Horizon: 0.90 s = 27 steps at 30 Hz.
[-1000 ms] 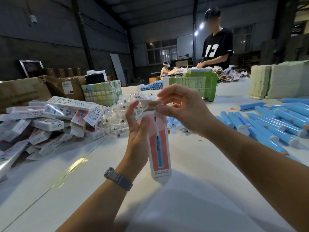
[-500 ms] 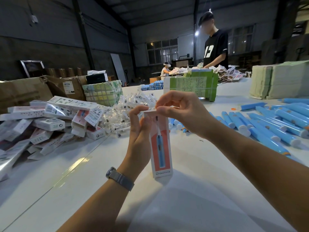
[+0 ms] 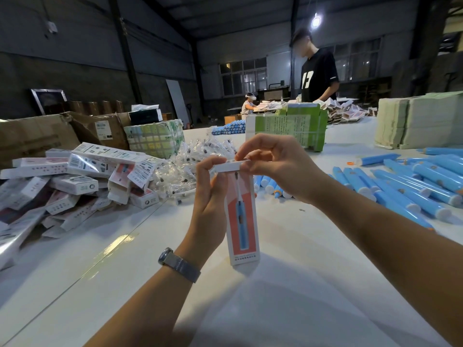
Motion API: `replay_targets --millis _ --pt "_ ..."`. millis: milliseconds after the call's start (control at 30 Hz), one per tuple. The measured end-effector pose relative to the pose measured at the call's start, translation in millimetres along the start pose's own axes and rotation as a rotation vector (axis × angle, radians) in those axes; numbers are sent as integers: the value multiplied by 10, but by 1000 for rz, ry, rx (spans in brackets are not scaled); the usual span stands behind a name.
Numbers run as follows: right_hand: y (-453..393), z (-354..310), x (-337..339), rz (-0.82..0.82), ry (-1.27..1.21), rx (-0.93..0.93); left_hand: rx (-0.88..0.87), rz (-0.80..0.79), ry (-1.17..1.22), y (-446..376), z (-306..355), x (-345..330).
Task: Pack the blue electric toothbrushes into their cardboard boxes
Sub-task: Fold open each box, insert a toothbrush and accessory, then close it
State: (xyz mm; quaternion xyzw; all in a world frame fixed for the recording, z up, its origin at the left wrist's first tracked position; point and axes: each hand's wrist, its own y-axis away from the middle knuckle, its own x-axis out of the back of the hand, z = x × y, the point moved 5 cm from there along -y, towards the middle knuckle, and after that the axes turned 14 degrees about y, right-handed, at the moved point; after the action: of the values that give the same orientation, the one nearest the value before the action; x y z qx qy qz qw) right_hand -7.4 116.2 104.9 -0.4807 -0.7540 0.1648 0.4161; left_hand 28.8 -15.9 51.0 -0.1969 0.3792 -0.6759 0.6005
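A tall white cardboard toothbrush box (image 3: 242,221), printed with a blue brush on a red panel, stands upright on the white table (image 3: 125,271). My left hand (image 3: 209,206) grips its upper left side, thumb at the top edge. My right hand (image 3: 275,166) pinches the top flap, which lies folded flat over the box. Loose blue electric toothbrushes (image 3: 400,186) lie in rows at the right. I cannot see inside the box.
A heap of white boxes (image 3: 75,176) lies at the left, with bagged brush heads (image 3: 190,169) behind it. Brown cartons (image 3: 37,136), a green bundle (image 3: 288,126) and stacked pale sheets (image 3: 421,118) stand further back. A person in a black shirt (image 3: 318,73) works at the far end.
The brown top flap stood open a second ago. My right hand has folded it down, and it now lies flat over the top of the box. The box has stayed upright.
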Motion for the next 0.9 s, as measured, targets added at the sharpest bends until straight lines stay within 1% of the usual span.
replay_targets --millis 167,333,533,767,900 --pt "-11 -6 -10 -22 35 0 -32 -22 -44 6 6 2" --pt "1 -25 16 -48 69 -2 53 43 -18 -4 -40 72" --pt "-2 -100 1 6 260 30 -45 31 -179 -21 -20 48" --pt "-13 -158 -30 -21 372 107 -52 -2 -123 6 -16 -4" --pt "-16 -186 6 -6 404 97 -60 -15 -152 28 -27 -41"
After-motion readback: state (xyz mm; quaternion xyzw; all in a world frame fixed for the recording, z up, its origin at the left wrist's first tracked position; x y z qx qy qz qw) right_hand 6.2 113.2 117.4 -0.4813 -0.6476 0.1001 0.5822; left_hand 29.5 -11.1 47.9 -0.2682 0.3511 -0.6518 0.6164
